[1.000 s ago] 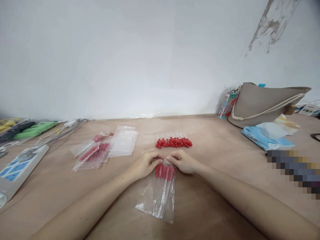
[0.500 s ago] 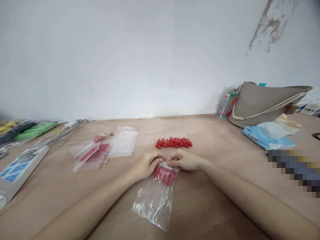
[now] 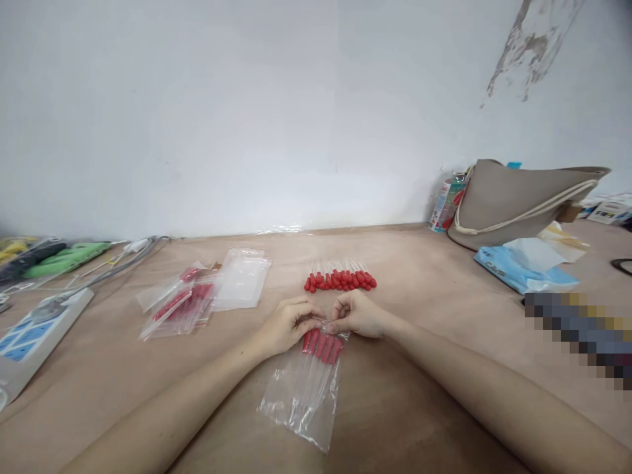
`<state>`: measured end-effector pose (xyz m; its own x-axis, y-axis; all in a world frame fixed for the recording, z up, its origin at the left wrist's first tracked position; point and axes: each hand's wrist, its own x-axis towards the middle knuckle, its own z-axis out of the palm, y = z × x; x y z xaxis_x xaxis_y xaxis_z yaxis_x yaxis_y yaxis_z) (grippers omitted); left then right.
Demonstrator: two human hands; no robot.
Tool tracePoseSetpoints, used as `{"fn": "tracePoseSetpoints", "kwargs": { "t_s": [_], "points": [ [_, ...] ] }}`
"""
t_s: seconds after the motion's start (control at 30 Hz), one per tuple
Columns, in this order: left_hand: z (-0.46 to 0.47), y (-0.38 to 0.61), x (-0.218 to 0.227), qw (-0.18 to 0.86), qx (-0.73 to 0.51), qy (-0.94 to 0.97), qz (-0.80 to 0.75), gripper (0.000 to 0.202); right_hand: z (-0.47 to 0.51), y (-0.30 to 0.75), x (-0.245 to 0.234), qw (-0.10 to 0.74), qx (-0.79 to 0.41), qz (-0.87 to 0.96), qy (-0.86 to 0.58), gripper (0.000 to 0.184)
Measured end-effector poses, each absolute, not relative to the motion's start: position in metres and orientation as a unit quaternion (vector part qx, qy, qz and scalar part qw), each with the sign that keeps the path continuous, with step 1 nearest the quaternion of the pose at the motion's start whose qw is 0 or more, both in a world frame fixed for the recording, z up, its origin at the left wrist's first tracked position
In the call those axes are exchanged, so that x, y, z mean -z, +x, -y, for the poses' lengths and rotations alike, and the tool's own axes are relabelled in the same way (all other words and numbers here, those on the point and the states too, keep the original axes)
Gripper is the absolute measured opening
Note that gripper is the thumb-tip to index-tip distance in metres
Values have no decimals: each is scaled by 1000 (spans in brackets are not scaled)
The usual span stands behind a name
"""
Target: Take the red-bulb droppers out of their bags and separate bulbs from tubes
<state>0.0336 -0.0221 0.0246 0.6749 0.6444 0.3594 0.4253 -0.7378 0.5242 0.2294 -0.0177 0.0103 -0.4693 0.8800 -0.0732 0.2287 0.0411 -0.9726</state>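
A clear zip bag [image 3: 291, 395] lies at the front middle, its top edge toward the wall. Inside it are several droppers with red bulbs [image 3: 322, 347], bulbs near the top and clear stems pointing toward me. My left hand [image 3: 291, 326] pinches the top edge at its left part. Close beside it, my right hand [image 3: 358, 315] pinches the same edge, thumb and forefinger together. Just beyond my hands lies a row of loose red-bulbed droppers [image 3: 340, 280], their stems toward the wall.
To the left lie filled bags of red-bulbed droppers [image 3: 182, 303] and a stack of flat clear bags [image 3: 241, 280]. A power strip [image 3: 44, 342] is at far left. On the right stand a grey bag [image 3: 523, 204] and a bottle [image 3: 444, 204], with a blue tissue pack [image 3: 518, 266] in front.
My right hand has shifted slightly left along the bag's top edge, bringing its fingertips close to the left ones. The view has moved slightly.
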Motion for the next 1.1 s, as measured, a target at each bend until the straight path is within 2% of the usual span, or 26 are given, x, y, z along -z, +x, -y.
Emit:
{"fn": "tracePoseSetpoints", "kwargs": {
  "t_s": [0.3,0.53,0.8,1.0,1.1],
  "points": [
    [21,34,-22,218,-261,888,-309,15,19,228,-3,311,-487,692,-433,31],
    [21,34,-20,225,-261,878,-333,9,21,228,-6,301,-483,706,-422,27],
    [21,33,-22,211,-257,892,-305,14,35,225,-21,282,-279,810,-432,17],
    [22,34,-25,148,-278,911,-266,12,36,225,-16,298,-213,837,-406,17],
    [23,34,-27,111,-245,921,-281,9,32,226,-14,293,-261,835,-385,17]
  ]
}}
